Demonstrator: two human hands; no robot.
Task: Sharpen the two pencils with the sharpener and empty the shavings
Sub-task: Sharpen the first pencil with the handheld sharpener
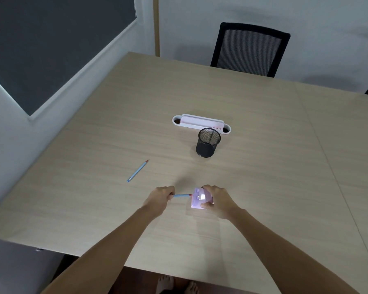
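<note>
My left hand [160,198] grips the back end of a blue pencil [182,195], whose red tip points right at the side of a small lilac sharpener [198,199]. My right hand [218,201] curls round that sharpener from the right, holding it on the table. The pencil tip sits at the sharpener's side; whether it is inside the hole I cannot tell. A second blue pencil [137,171] with a red tip lies loose on the table to the far left of my hands.
A black mesh cup [207,143] stands beyond my hands, mid-table. Behind it lies a white and pink oblong tray [201,123]. A black mesh chair [250,49] stands at the table's far edge. The wooden table [263,177] has its near edge close below my forearms.
</note>
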